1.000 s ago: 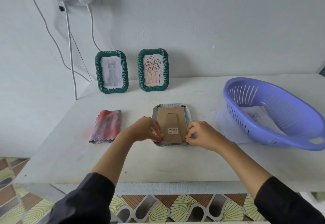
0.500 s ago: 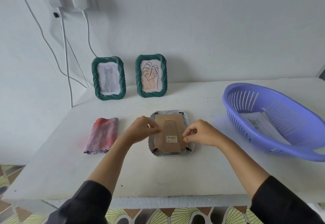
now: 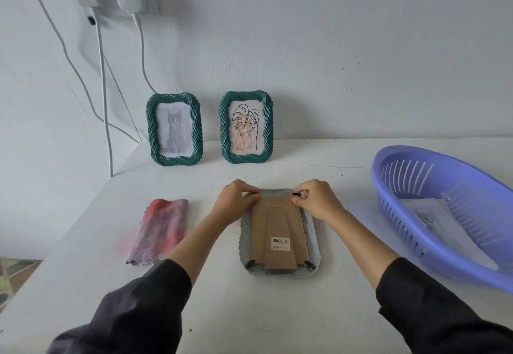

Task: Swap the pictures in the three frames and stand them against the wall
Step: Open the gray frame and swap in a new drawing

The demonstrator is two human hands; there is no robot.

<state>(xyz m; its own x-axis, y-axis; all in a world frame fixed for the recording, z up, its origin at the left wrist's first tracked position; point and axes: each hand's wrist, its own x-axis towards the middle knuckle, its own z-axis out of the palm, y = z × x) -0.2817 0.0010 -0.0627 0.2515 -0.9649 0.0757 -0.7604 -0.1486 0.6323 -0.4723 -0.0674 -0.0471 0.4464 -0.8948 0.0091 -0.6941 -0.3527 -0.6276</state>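
Note:
A pale grey frame (image 3: 312, 231) lies face down on the white table, its brown cardboard back (image 3: 279, 231) and folded stand facing up. My left hand (image 3: 233, 203) has its fingertips curled on the small black clip at the frame's far left corner. At the far right corner my right hand (image 3: 316, 201) pinches the other black clip. Two more clips sit at the near corners. Against the wall stand two green frames: one with a cat picture (image 3: 174, 129), one with a leaf drawing (image 3: 246, 127).
A folded pink-purple cloth (image 3: 159, 231) lies left of the frame. A purple plastic basket (image 3: 455, 215) holding loose paper sheets stands at the right. White cables (image 3: 104, 90) hang from wall sockets at the upper left. The table's near edge runs under my sleeves.
Both hands have moved from the frame's sides up to its far corners, onto the two top clips. The frame itself has stayed in place.

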